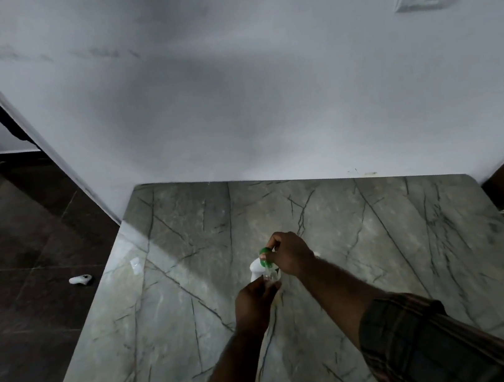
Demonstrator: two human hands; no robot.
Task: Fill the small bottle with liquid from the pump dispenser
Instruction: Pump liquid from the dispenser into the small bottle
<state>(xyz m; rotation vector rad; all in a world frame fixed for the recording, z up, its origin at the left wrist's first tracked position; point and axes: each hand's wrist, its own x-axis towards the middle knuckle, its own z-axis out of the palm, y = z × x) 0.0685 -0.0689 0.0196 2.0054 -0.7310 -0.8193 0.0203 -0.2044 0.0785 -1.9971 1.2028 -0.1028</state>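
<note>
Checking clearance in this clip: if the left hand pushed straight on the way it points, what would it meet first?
Probably the white pump dispenser, just beyond the small bottle the left hand holds; depth is unclear.

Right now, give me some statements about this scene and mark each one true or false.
1. The right hand grips the green pump head. True.
2. The small bottle stands alone on the table. False: the left hand holds it against the white dispenser.
3. The dispenser lies on the floor. False: it stands on the marble table.
4. A white object lies on the dark floor left of the table. True.
</note>
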